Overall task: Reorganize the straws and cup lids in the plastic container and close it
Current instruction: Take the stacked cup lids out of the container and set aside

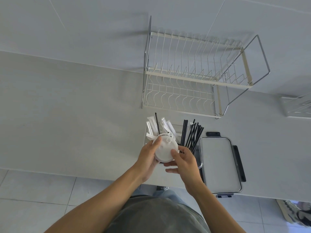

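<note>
White counter [67, 115] spans view, wall behind. Left hand [148, 158] curled round left edge of white cup lids [165, 151], thumb on top rim; stack held over clear plastic container [199, 148]. White wrapped straws [152, 127] stand at container's left end, one black straw among them. Right hand [184, 163] grips stack's right side, thumb on top face, fingers curled beneath. Black straws [191, 135] fan up at container's right end. Container lid [220, 163] lies flat just right of container, black clasps showing. Wire dish rack [193, 73] stands behind, well apart.
</note>
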